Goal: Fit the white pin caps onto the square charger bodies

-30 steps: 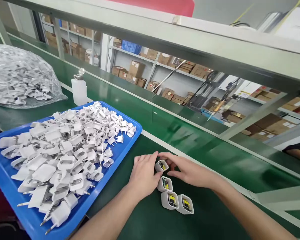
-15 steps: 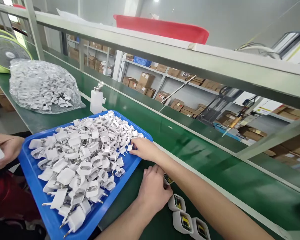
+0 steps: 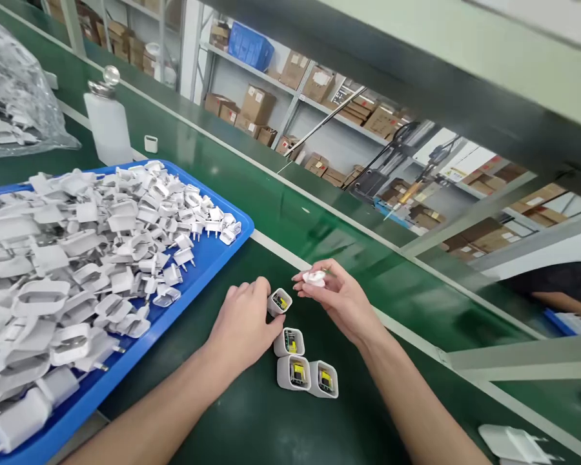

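The open charger shell stands on the green desk, its mouth tipped up toward the right hand, with the left hand clasped around its near side. It is white and boxy, with a yellow-and-green part showing inside. The right hand, just beside it and slightly above, pinches a small white plug cap between thumb and fingertips. Three more open shells sit on the desk just below the held one. The blue tray of white plug caps lies to the left.
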`<state>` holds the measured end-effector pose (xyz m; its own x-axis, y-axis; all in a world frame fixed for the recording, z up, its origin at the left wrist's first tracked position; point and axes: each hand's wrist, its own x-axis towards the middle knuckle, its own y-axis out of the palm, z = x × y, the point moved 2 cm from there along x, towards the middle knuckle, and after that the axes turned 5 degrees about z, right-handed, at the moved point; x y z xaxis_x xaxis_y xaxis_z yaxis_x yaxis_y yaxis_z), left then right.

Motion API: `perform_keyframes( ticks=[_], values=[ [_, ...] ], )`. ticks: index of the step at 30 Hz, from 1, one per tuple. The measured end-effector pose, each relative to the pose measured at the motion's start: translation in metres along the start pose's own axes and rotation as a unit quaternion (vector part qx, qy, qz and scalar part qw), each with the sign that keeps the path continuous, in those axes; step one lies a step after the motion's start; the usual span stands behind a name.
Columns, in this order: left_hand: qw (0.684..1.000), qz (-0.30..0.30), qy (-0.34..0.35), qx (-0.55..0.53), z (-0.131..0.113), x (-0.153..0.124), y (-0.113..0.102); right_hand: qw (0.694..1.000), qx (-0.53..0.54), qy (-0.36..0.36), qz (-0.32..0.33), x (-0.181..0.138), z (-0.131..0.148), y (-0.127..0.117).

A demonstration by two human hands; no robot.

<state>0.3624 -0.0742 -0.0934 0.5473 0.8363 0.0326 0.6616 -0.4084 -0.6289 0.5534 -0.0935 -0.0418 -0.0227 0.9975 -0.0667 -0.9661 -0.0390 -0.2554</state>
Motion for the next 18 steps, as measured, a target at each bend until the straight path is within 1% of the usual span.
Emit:
perform_keyframes(
  ticks=[1, 4, 6, 8, 10, 13, 18],
  values=[
    [1.000, 0.007, 0.004, 0.004, 0.002, 0.000, 0.000, 0.999, 0.042, 0.008, -0.006, -0.004, -0.010, -0.001],
    [0.999, 0.032, 0.031, 0.026, 0.004, 0.001, 0.002, 0.995, 0.098, 0.013, 0.003, -0.007, -0.032, 0.001],
    [0.997, 0.044, 0.042, 0.045, 0.003, 0.003, 0.004, 0.992, 0.124, -0.009, -0.001, -0.005, -0.037, 0.002],
    [0.997, 0.044, 0.035, 0.047, 0.001, 0.004, 0.005, 0.990, 0.128, -0.044, -0.026, -0.004, -0.037, 0.000],
    [0.999, 0.032, 0.011, 0.029, -0.001, 0.005, 0.006, 0.992, 0.096, -0.065, -0.044, -0.004, -0.034, -0.001],
    [0.999, 0.010, -0.027, 0.015, -0.002, 0.005, 0.006, 0.996, 0.004, -0.078, -0.038, -0.008, -0.028, 0.005],
    [0.999, 0.005, -0.023, 0.030, -0.002, 0.006, 0.006, 0.984, -0.116, -0.133, -0.021, -0.013, -0.021, 0.021]
  ],
)
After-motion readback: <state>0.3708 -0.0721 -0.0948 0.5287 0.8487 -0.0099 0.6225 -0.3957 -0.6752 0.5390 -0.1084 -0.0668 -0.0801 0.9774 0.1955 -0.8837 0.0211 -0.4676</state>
